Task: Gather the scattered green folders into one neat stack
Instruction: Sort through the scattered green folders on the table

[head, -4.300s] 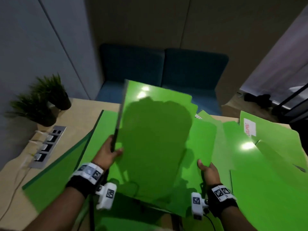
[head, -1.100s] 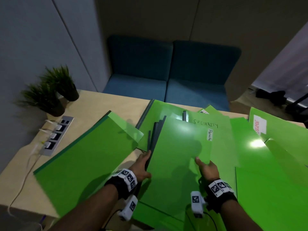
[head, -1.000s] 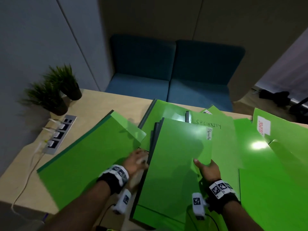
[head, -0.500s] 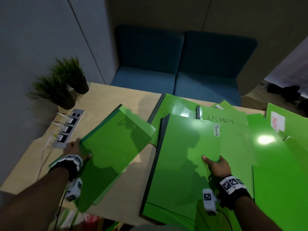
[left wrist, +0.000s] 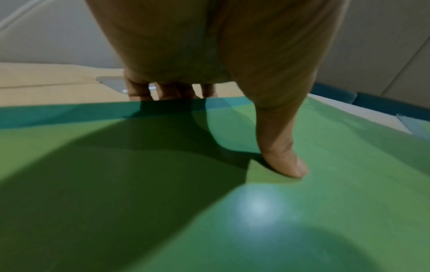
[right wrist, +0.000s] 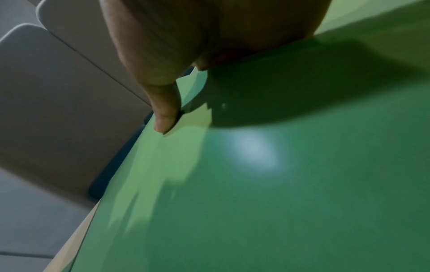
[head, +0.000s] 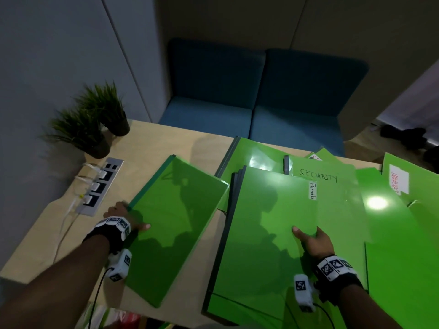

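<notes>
A loose green folder (head: 175, 224) with a dark green spine lies askew at the table's left. My left hand (head: 123, 217) grips its left edge. The thumb (left wrist: 285, 160) presses on top of the cover (left wrist: 163, 220) and the fingers (left wrist: 172, 91) curl round behind the edge. Right of it sits a stack of green folders (head: 266, 233) topped by one labelled "Permits". My right hand (head: 310, 239) holds that stack's right edge, thumb (right wrist: 166, 114) on the cover (right wrist: 279, 202), fingers hidden beneath. More green folders (head: 392, 233) spread out to the right, one marked "SECURITY" (head: 332, 184).
Two potted plants (head: 92, 129) stand at the table's far left corner. A socket strip (head: 99, 186) with white plugs and cables is set into the table beside my left hand. A blue sofa (head: 261, 103) stands behind the wooden table (head: 47, 233).
My left hand has left the stack, gone left, and taken the loose folder by its left edge. That folder has shifted a little. My right hand stays on the stack.
</notes>
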The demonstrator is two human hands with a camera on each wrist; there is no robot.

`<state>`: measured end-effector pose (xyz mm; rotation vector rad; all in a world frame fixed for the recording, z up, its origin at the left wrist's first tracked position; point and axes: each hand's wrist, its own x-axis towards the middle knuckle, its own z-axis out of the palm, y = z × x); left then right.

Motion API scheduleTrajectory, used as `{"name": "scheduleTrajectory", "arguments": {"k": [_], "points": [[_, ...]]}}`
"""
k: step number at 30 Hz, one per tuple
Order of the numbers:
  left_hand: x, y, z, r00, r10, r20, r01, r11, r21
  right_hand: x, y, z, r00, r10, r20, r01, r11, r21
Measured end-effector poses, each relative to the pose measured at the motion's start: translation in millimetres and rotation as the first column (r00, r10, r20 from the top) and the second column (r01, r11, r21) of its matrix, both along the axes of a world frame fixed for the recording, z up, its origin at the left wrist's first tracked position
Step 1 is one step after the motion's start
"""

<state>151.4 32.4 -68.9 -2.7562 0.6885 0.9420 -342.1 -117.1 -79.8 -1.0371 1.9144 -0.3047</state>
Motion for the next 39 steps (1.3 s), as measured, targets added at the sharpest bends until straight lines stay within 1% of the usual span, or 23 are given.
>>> {"name": "scheduleTrajectory", "arguments": {"k": [3,6,9,12,15,18,20,22,23,25,27,28,30,32,34,35,37,38,39], "points": [[-12.3,-3.9,0.2,0.999,-0.027,0.017,0.026,0.998,0.052,0.5,0.8,0.0,1.000,0.017,-0.012,-0.017,1.000,0.016],[-27.9,-7.6,0.4,1.000,0.021,-0.014,-0.021,1.000,-0.003,1.4,-0.3,2.1,1.000,0.029,-0.009,-0.029,0.999,0.022],[-35.1,-9.9,1.6,0.991,0.079,-0.105,-0.085,0.995,-0.045,1.5,-0.4,3.3,1.000,0.019,-0.006,-0.019,1.000,0.021],[-42.5,-10.3,6.2,0.981,0.097,-0.171,-0.109,0.992,-0.064,2.4,1.0,2.8,1.000,0.000,0.013,0.000,1.000,0.017],[-53.9,-12.3,9.0,0.979,0.129,-0.159,-0.150,0.980,-0.129,3.8,1.6,1.4,0.999,-0.026,0.030,0.025,1.000,0.016],[-63.5,-15.7,13.8,0.961,0.215,-0.175,-0.248,0.949,-0.197,3.6,2.0,-0.6,0.999,-0.023,0.028,0.022,1.000,0.012],[-67.9,-15.9,18.5,0.947,0.242,-0.212,-0.283,0.940,-0.191,1.9,0.1,-3.8,1.000,-0.004,0.026,0.004,1.000,0.006],[-69.1,-14.0,19.7,0.932,0.237,-0.275,-0.296,0.935,-0.196,3.3,1.1,1.0,0.999,-0.009,0.032,0.009,1.000,-0.002],[-68.6,-12.5,18.0,0.921,0.234,-0.312,-0.314,0.919,-0.239,4.6,2.8,5.9,0.999,-0.017,0.034,0.017,1.000,-0.004],[-66.7,-8.1,18.9,0.889,0.214,-0.404,-0.371,0.855,-0.363,4.4,4.1,8.2,0.999,-0.025,0.042,0.025,1.000,0.009],[-60.5,-2.5,26.9,0.858,0.154,-0.489,-0.400,0.797,-0.452,3.4,3.6,9.3,0.998,-0.023,0.053,0.022,1.000,0.023],[-56.5,-0.5,35.0,0.857,0.121,-0.500,-0.400,0.768,-0.501,2.1,3.3,9.9,0.999,-0.015,0.053,0.014,1.000,0.023],[-38.9,0.2,51.7,0.892,0.088,-0.444,-0.375,0.693,-0.616,0.3,2.8,12.6,0.998,0.005,0.068,-0.007,0.999,0.031],[-18.9,-1.9,69.0,0.913,0.072,-0.401,-0.364,0.590,-0.721,-0.6,2.8,15.0,0.997,0.007,0.073,-0.010,0.999,0.041],[-17.3,-9.9,85.2,0.888,-0.004,-0.459,-0.402,0.478,-0.781,-0.3,2.5,14.3,0.998,0.000,0.067,-0.003,0.999,0.043],[-27.5,-16.5,90.7,0.868,-0.048,-0.494,-0.425,0.443,-0.789,0.7,2.8,14.4,0.998,-0.002,0.061,0.000,0.999,0.038],[-67.6,-28.3,93.2,0.842,-0.144,-0.519,-0.416,0.439,-0.796,3.7,3.6,17.8,0.998,0.000,0.063,-0.002,1.000,0.030],[-93.0,-32.5,86.5,0.831,-0.198,-0.519,-0.394,0.450,-0.801,4.2,3.7,19.2,0.997,-0.004,0.075,0.002,0.999,0.033],[-116.3,-34.5,71.2,0.815,-0.244,-0.525,-0.366,0.485,-0.794,4.4,3.2,21.5,0.995,-0.015,0.096,0.011,0.999,0.041]]}}
